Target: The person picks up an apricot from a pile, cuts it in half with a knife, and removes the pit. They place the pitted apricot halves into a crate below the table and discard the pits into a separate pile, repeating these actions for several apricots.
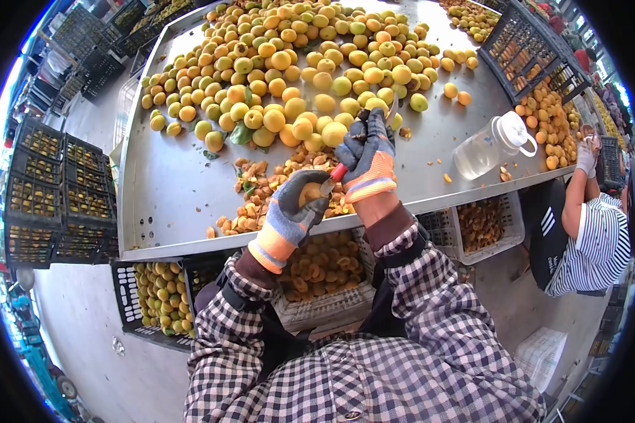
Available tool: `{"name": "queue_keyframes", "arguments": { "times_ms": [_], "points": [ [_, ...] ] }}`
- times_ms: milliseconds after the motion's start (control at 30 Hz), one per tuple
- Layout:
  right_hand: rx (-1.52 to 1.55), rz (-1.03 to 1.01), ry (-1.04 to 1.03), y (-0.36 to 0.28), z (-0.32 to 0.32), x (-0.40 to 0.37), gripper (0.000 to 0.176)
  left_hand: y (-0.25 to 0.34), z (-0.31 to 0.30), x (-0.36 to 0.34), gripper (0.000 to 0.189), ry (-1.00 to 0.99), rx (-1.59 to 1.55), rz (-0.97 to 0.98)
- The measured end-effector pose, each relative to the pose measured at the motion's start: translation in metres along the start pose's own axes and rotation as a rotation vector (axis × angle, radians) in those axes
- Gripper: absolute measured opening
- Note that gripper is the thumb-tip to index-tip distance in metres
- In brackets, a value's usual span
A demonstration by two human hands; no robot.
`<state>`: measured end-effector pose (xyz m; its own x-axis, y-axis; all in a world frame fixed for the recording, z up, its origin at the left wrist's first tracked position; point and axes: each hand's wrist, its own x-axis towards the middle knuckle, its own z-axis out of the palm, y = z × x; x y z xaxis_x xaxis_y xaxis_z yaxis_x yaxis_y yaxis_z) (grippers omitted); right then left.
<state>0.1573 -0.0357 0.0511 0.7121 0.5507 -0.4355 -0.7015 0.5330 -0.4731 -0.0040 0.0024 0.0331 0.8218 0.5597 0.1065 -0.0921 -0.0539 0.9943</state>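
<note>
My left hand [294,204], in a grey and orange glove, is closed around an apricot [309,193] near the table's front edge. My right hand [368,154], gloved alike, grips a red-handled knife [339,171]. The knife's short metal tip meets the apricot in my left hand. Beyond my right fingertips lies a heap of whole yellow-orange apricots [300,128], overlapped by the fingers in this view. Under and beside my left hand, cut apricot scraps [250,211] are spread on the metal.
The metal table [169,218] has a raised rim. A water bottle [483,149] and a tipped black crate [533,53] sit to the right. Below are a crate of apricot halves [321,268], a scrap crate [481,224] and a crate of whole apricots [164,296]. Another person [593,233] works at right.
</note>
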Motion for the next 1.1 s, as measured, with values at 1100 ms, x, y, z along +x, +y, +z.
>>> {"name": "queue_keyframes", "arguments": {
  "times_ms": [1100],
  "points": [
    [-0.172, -0.321, -0.352, 0.016, 0.005, -0.025, 0.012, -0.031, 0.002, 0.003, 0.026, 0.103, 0.105, 0.091]
  ]
}}
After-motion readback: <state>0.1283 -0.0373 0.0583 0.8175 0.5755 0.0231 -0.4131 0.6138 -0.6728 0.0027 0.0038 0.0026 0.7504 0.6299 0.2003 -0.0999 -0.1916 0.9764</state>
